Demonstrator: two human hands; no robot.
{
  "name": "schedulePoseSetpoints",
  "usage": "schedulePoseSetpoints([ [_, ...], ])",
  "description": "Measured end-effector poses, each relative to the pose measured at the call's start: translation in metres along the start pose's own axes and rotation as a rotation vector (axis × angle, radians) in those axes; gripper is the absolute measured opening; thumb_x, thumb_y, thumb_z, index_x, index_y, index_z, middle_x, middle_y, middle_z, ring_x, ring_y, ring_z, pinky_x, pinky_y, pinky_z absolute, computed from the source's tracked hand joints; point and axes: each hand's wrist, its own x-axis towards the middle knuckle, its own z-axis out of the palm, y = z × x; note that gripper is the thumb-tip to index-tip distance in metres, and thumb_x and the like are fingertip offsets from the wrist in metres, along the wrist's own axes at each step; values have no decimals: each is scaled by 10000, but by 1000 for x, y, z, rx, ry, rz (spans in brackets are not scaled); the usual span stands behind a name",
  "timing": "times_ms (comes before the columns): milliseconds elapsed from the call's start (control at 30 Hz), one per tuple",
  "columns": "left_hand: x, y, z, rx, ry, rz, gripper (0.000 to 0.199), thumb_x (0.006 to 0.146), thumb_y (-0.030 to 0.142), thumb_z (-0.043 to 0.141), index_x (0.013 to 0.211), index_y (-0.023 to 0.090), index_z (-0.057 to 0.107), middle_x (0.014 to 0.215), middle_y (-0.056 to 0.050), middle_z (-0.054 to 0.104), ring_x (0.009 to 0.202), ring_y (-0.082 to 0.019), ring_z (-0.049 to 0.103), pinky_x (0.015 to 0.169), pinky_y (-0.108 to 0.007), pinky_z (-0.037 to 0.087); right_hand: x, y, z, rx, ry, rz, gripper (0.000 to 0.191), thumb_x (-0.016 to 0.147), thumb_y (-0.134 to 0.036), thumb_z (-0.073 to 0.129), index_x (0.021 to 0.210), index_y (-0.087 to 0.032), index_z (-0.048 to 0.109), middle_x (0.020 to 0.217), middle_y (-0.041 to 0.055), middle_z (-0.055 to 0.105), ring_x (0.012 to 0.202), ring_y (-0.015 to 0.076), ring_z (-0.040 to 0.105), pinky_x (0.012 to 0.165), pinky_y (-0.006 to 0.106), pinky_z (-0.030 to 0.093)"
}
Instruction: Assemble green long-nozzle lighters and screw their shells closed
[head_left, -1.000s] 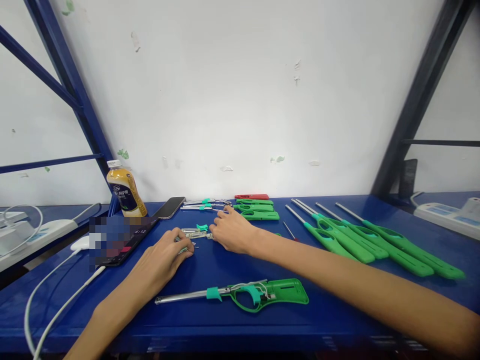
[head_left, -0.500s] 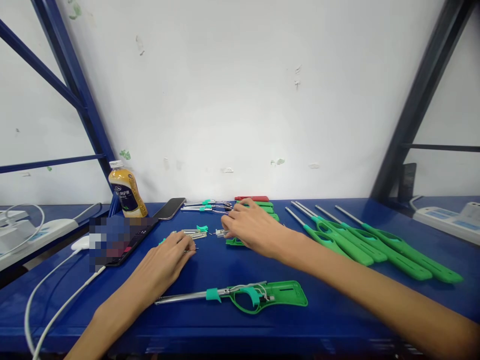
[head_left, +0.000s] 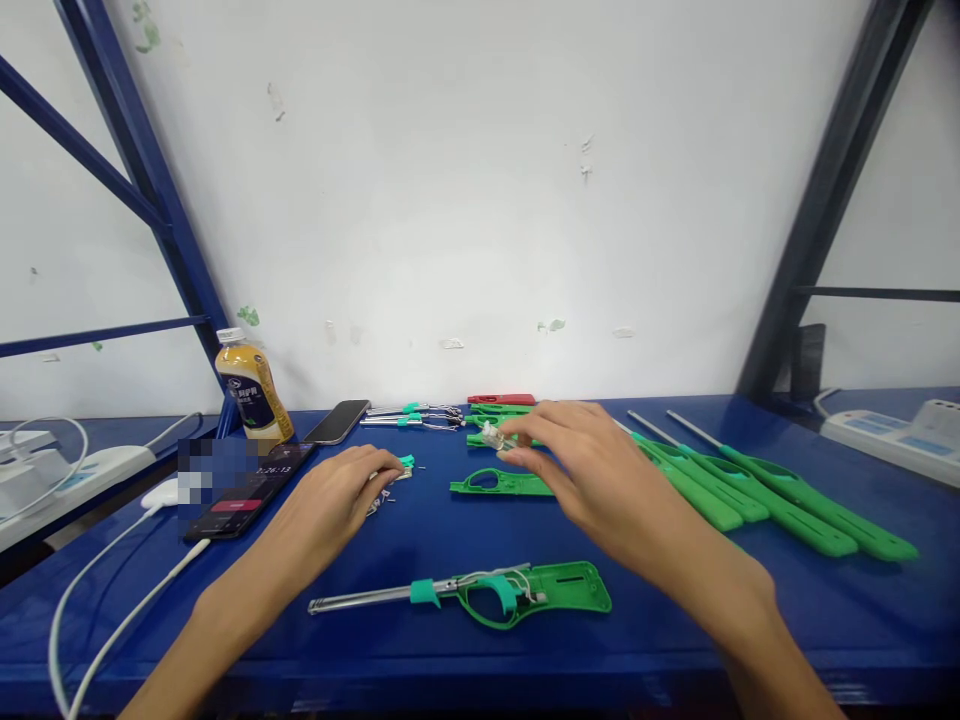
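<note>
My right hand [head_left: 577, 450] is raised over the right of the table, thumb and fingers pinching a small whitish, partly clear lighter part [head_left: 493, 436]. Low over the table, my left hand [head_left: 341, 490] has its fingers bent together above small parts; whatever is between the fingertips is hidden. By those fingertips lie teal triggers [head_left: 406, 464] and small metal pieces [head_left: 381, 503]. Below my right hand rests an empty green handle half [head_left: 499, 483]. Nearest me lies an opened long-neck lighter [head_left: 457, 593] with its metal tube, teal trigger and white wires showing.
Several green long-neck lighters [head_left: 780, 485] lie to the right. At the back are metal tubes with wires [head_left: 412, 415], green handle halves [head_left: 480, 421] and a red one [head_left: 501, 399]. Left stand a bottle [head_left: 253, 390], phones [head_left: 339, 421] [head_left: 251, 497] and white cables [head_left: 127, 600].
My right hand has lifted the whitish part off the table and moved right and toward me, uncovering the green handle half. My left hand has shifted slightly right over the small parts.
</note>
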Motion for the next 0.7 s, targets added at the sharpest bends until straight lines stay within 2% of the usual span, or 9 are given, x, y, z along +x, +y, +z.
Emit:
schedulePoseSetpoints([
  [100, 13, 19, -11, -30, 42, -1, 303, 1036, 401, 502, 992, 239, 754, 992, -64, 813, 871, -264, 753, 767, -337, 532, -8, 2, 6, 108, -41, 132, 82, 1083, -316, 620, 1072, -266, 684, 1139, 14, 764, 1099, 244, 689, 961, 412, 495],
  [200, 20, 48, -19, -86, 73, -20, 291, 1037, 417, 534, 987, 246, 763, 880, -25, 817, 669, -207, 740, 654, -293, 535, -11, 3, 8, 214, -74, 245, 69, 1057, -340, 661, 1025, -279, 660, 1102, -15, 768, 1059, 230, 689, 903, 377, 505],
  [233, 20, 59, -21, -131, 84, -37, 290, 1038, 423, 540, 969, 248, 762, 819, -8, 807, 629, -191, 740, 621, -273, 536, -11, 3, 8, 233, -77, 257, 63, 1053, -342, 668, 1028, -285, 658, 1096, -22, 772, 1059, 227, 688, 895, 369, 504],
  [300, 18, 79, -23, -369, 139, -143, 247, 1002, 434, 613, 958, 239, 759, 821, -12, 815, 631, -189, 768, 547, -240, 521, -11, 2, 7, 253, -65, 241, 49, 1044, -331, 686, 1030, -292, 661, 1074, -36, 778, 1068, 221, 684, 902, 356, 494],
  [400, 14, 100, -23, -599, 171, -248, 270, 964, 479, 675, 943, 221, 752, 829, -33, 819, 557, -173, 732, 417, -216, 420, -8, -3, 5, 290, -49, 161, 58, 1017, -298, 731, 999, -293, 675, 1019, -57, 781, 1033, 198, 683, 917, 333, 475],
  [467, 13, 106, -22, -660, 148, -254, 293, 941, 497, 697, 907, 211, 755, 743, -25, 787, 473, -146, 647, 395, -212, 397, -7, -7, 7, 304, -40, 114, 79, 997, -271, 760, 984, -289, 684, 995, -66, 782, 991, 184, 685, 912, 323, 466],
  [533, 12, 107, -22, -689, 125, -241, 302, 921, 503, 717, 885, 206, 763, 667, -12, 747, 441, -133, 588, 410, -215, 428, -7, -9, 10, 301, -19, 81, 97, 983, -244, 778, 995, -285, 690, 998, -67, 787, 977, 179, 690, 910, 324, 462],
  [700, 12, 106, -20, -749, 145, -224, 322, 911, 521, 735, 908, 204, 787, 607, -16, 725, 438, -143, 586, 426, -228, 467, -6, -8, 17, 266, 74, 23, 154, 965, -217, 799, 1073, -276, 706, 1008, -46, 799, 972, 187, 717, 915, 345, 475],
])
